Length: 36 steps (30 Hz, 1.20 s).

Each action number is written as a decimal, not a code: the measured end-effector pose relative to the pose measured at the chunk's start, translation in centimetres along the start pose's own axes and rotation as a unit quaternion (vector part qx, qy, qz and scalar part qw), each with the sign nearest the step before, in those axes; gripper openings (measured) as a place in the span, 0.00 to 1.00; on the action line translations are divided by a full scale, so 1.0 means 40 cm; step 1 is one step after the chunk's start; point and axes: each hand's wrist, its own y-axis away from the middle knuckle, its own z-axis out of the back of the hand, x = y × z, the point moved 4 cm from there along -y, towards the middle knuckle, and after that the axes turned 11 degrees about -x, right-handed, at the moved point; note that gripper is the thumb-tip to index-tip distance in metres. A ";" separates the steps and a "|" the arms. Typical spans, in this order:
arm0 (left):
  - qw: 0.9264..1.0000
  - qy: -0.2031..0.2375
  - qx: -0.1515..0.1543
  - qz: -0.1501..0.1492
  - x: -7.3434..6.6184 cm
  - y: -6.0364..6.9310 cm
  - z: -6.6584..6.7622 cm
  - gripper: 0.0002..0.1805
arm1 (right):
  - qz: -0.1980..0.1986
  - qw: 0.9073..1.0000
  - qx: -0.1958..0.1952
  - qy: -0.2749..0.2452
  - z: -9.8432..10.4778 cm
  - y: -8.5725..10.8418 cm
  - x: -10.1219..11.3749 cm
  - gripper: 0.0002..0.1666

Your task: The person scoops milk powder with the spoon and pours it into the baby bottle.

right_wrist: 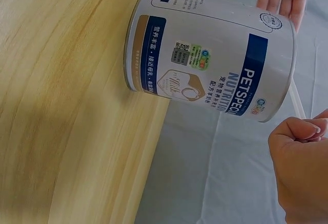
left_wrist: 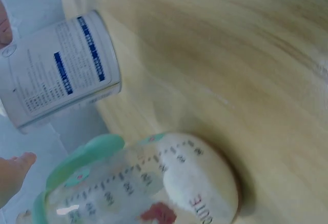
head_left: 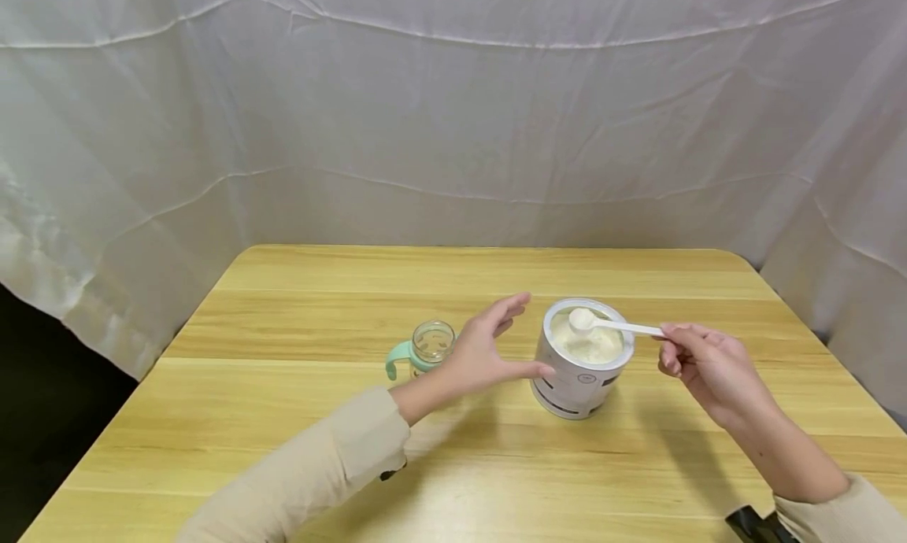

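Observation:
My right hand (head_left: pixel 716 370) pinches the handle of a white scoop (head_left: pixel 631 327). Its rounded bowl is over the open mouth of a white can (head_left: pixel 570 393), heaped with pale powder. More cream powder (head_left: pixel 598 348) fills the can. My left hand (head_left: pixel 482 354) is spread with thumb and fingers apart at the can's left side; whether the thumb touches it I cannot tell. Partly behind that hand stands a clear feeding bottle (head_left: pixel 434 341) with a mint-green handle and an uncovered top. In the left wrist view, whitish powder (left_wrist: pixel 187 183) shows low in the bottle.
Both containers stand on a light wooden table (head_left: pixel 283 307), the bottle left of the can. Pale cloth (head_left: pixel 453 118) hangs behind the table and along its sides. A dark area (head_left: pixel 42 386) lies beyond the left edge.

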 end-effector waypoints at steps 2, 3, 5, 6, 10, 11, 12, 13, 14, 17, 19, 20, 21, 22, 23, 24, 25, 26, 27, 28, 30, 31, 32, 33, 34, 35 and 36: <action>1.000 0.006 -0.002 -0.007 -0.002 0.001 0.011 0.50 | 0.000 1.000 0.002 0.002 -0.001 0.000 0.001 0.19; 1.000 0.008 -0.004 -0.010 -0.003 0.002 0.016 0.50 | 0.000 1.000 0.002 0.002 -0.002 0.000 0.001 0.19; 1.000 0.011 -0.007 -0.017 -0.003 0.003 0.027 0.50 | -0.001 1.000 0.003 0.002 -0.003 0.000 0.002 0.19; 1.000 0.013 -0.009 -0.020 -0.004 0.004 0.033 0.49 | -0.001 1.000 0.003 0.002 -0.004 0.000 0.003 0.19; 0.999 0.017 -0.013 -0.037 -0.006 0.010 0.055 0.48 | -0.001 1.000 0.001 0.001 -0.008 0.000 0.005 0.18; 0.999 0.019 -0.013 -0.040 -0.008 0.012 0.061 0.48 | -0.001 1.000 0.001 0.002 -0.009 0.000 0.006 0.18; 0.999 0.021 -0.014 -0.045 -0.009 0.014 0.066 0.48 | -0.001 1.000 0.001 0.002 -0.011 0.000 0.007 0.18; 0.998 0.024 -0.014 -0.047 -0.010 0.016 0.072 0.48 | -0.002 1.000 0.001 0.002 -0.012 0.000 0.008 0.18; 0.998 0.025 -0.014 -0.047 -0.011 0.018 0.078 0.48 | -0.002 1.000 0.000 0.002 -0.013 0.000 0.008 0.18; 0.998 0.028 -0.021 -0.051 -0.012 0.027 0.097 0.47 | -0.004 1.000 -0.001 0.003 -0.018 0.001 0.010 0.18; 0.998 0.027 -0.026 -0.054 -0.010 0.032 0.109 0.48 | -0.005 1.000 -0.001 0.004 -0.021 0.001 0.011 0.17; 0.998 0.025 -0.030 -0.056 -0.007 0.034 0.115 0.48 | -0.006 1.000 -0.001 0.004 -0.022 0.001 0.012 0.17; 0.997 0.025 -0.033 -0.058 -0.005 0.036 0.121 0.48 | -0.006 1.000 0.000 0.004 -0.023 0.001 0.012 0.17; 0.997 0.025 -0.036 -0.058 -0.002 0.038 0.127 0.48 | -0.006 1.000 0.001 0.004 -0.025 0.001 0.013 0.17; 0.997 0.023 -0.039 -0.060 0.001 0.041 0.133 0.48 | -0.007 1.000 0.002 0.003 -0.026 0.001 0.013 0.17; 0.997 0.021 -0.043 -0.060 0.004 0.044 0.139 0.48 | -0.007 1.000 0.004 0.002 -0.028 0.001 0.013 0.17; 0.997 0.017 -0.048 -0.062 0.007 0.047 0.146 0.48 | -0.008 1.000 0.005 0.001 -0.030 0.001 0.014 0.16; 0.997 0.012 -0.053 -0.060 0.010 0.050 0.152 0.47 | -0.009 1.000 0.005 0.000 -0.033 0.001 0.014 0.16; 0.997 0.007 -0.058 -0.059 0.012 0.053 0.158 0.47 | -0.009 1.000 0.005 0.000 -0.035 0.001 0.014 0.16; 0.996 0.003 -0.063 -0.058 0.015 0.056 0.165 0.47 | -0.010 1.000 0.005 0.000 -0.038 0.001 0.014 0.16; 0.996 -0.005 -0.073 -0.054 0.021 0.063 0.177 0.46 | -0.012 1.000 0.005 0.001 -0.046 0.001 0.013 0.15; 0.996 -0.008 -0.077 -0.052 0.024 0.066 0.182 0.46 | -0.013 1.000 0.005 0.002 -0.050 0.000 0.013 0.15; 0.996 -0.010 -0.080 -0.050 0.027 0.069 0.187 0.46 | -0.014 1.000 0.004 0.002 -0.054 0.000 0.013 0.15; 0.995 -0.011 -0.082 -0.049 0.031 0.072 0.192 0.46 | -0.015 1.000 0.004 0.002 -0.058 -0.001 0.012 0.14; 0.995 -0.014 -0.085 -0.047 0.035 0.075 0.197 0.46 | -0.015 1.000 0.005 0.001 -0.062 -0.002 0.013 0.14; 0.995 -0.015 -0.087 -0.046 0.038 0.077 0.202 0.45 | -0.015 1.000 0.006 0.001 -0.067 -0.003 0.013 0.14; 0.995 -0.017 -0.089 -0.046 0.042 0.080 0.206 0.45 | -0.015 1.000 0.007 0.000 -0.071 -0.004 0.013 0.14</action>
